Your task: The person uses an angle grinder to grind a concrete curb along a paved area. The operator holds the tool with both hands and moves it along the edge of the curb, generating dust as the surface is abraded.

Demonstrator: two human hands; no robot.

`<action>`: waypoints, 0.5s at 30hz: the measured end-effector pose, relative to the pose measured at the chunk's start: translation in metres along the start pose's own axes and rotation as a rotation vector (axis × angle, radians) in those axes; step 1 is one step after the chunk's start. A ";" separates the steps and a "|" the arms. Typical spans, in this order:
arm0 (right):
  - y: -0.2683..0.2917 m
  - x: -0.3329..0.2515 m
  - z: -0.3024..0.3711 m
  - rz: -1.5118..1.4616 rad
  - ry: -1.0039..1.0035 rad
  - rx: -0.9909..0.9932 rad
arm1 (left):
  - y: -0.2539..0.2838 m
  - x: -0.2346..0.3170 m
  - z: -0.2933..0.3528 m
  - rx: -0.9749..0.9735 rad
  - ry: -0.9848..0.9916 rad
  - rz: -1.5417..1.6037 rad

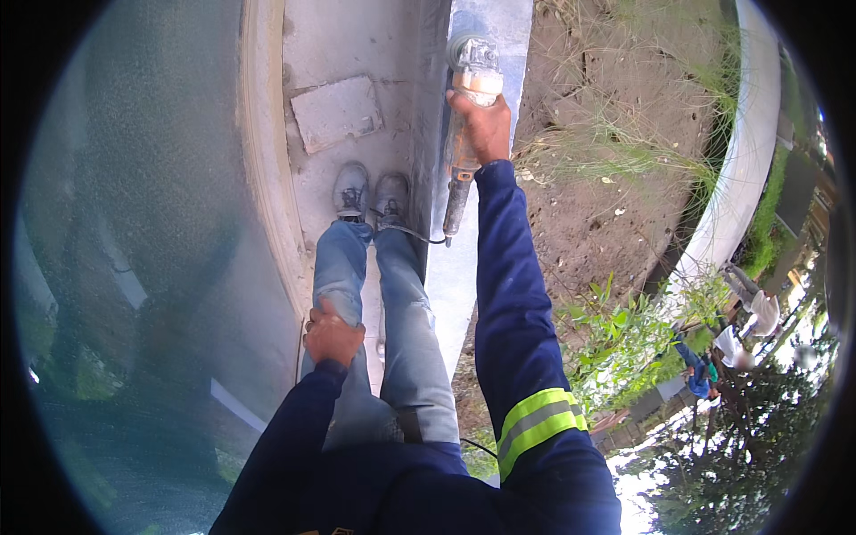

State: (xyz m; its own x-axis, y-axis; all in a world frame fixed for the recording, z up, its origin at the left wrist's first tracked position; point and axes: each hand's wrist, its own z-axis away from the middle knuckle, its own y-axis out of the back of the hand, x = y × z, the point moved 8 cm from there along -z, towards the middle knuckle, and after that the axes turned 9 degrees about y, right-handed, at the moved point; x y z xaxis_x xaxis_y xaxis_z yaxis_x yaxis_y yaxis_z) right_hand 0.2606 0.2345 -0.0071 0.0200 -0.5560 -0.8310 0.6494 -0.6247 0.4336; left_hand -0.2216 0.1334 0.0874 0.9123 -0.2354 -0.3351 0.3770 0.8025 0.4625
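My right hand is wrapped round the body of an angle grinder, its orange and grey casing coated in pale dust. The tool lies lengthwise along the top of a low grey wall, its head and round disc end at the far side, over the wall top. Whether the disc is turning I cannot tell. A dark cord runs from the grinder's near end towards my legs. My left hand is closed over the leg of my blue jeans, around the knee.
My dusty shoes stand in a narrow passage beside a loose pale slab. A large glass pane in a frame borders the left. Right of the wall is a soil bed with grasses and a curved white kerb. People are further off.
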 end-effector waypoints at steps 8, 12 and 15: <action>0.013 -0.005 -0.049 -0.002 -0.033 0.091 | 0.010 0.005 0.000 0.000 -0.024 -0.030; 0.032 0.002 -0.032 -0.004 -0.057 0.114 | 0.017 0.008 0.001 -0.024 -0.008 -0.029; 0.031 0.006 -0.009 0.004 -0.041 0.095 | 0.023 0.011 0.000 -0.020 -0.021 -0.003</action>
State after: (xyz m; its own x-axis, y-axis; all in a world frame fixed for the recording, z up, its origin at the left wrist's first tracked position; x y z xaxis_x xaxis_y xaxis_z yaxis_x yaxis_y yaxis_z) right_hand 0.2880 0.2168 -0.0023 -0.0098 -0.5797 -0.8148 0.5746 -0.6701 0.4699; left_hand -0.2027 0.1493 0.0944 0.9145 -0.2488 -0.3191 0.3765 0.8123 0.4455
